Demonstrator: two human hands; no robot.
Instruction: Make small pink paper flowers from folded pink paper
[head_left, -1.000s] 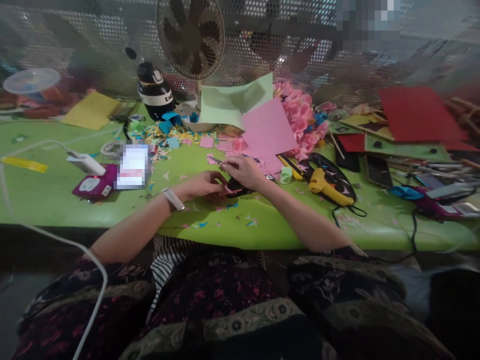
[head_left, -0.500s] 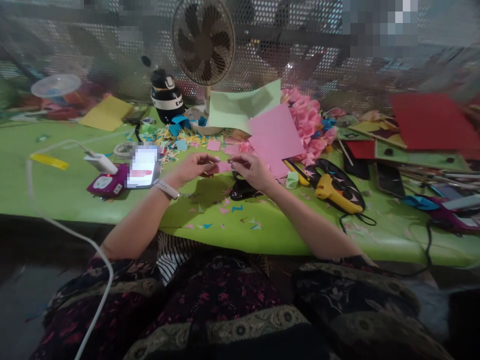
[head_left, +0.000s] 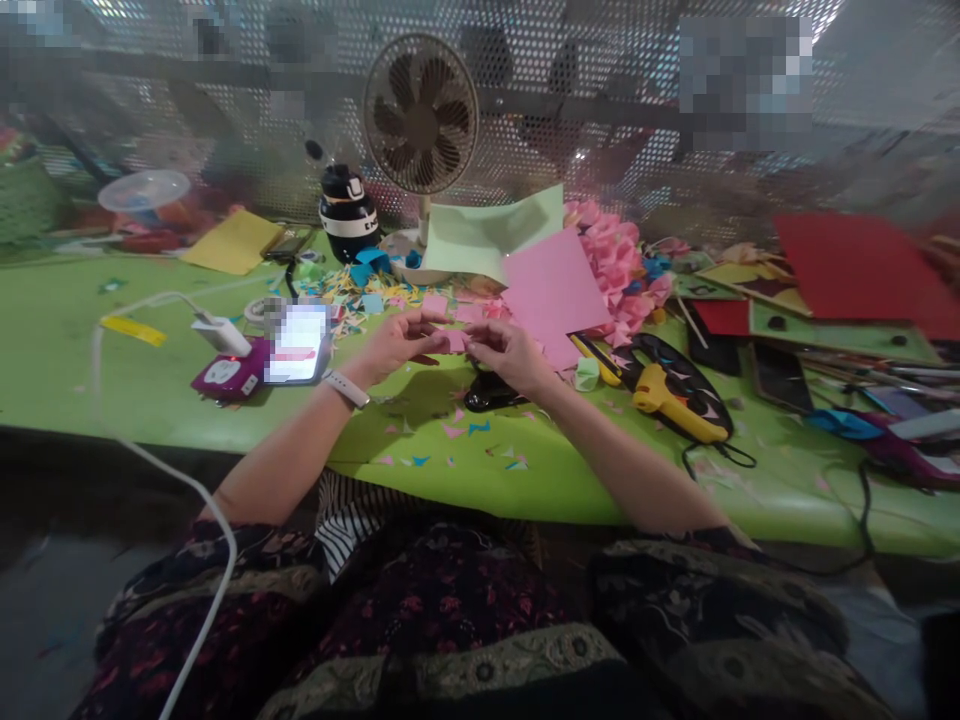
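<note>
Fingers of the left hand point(head_left: 399, 342): closed in a pinch on the left edge of one small pink paper piece point(head_left: 454, 342). Fingers of the right hand point(head_left: 514, 355): pinching the same piece at its right edge. Location of piece: between the two hands, over the middle of the desk point(head_left: 60, 385), green-topped.

Below the right hand: one glossy black object point(head_left: 487, 395), partly covered, kind unclear. Nearer the person: loose paper scraps point(head_left: 454, 431), pink and blue.

Left wrist: one pale watch strap point(head_left: 348, 388). Just beside it, one phone point(head_left: 298, 372), screen lit, partly pixelated. Further left, one purple power block point(head_left: 234, 374) bearing a white plug point(head_left: 220, 336).

Beyond the hands: one large pink sheet point(head_left: 555, 290), overlapping one pale green sheet point(head_left: 480, 235); beside these, a heap of pink paper petals point(head_left: 606, 245).

Right of the right hand: one yellow-and-black cutter point(head_left: 597, 360); one yellow glue gun point(head_left: 679, 408), lying on a black tray point(head_left: 645, 352).

Rear: one black bottle point(head_left: 349, 236) with white band; one fan point(head_left: 421, 118), upright. Far right: one red sheet point(head_left: 844, 265). Far left: one yellow sheet point(head_left: 235, 242).
</note>
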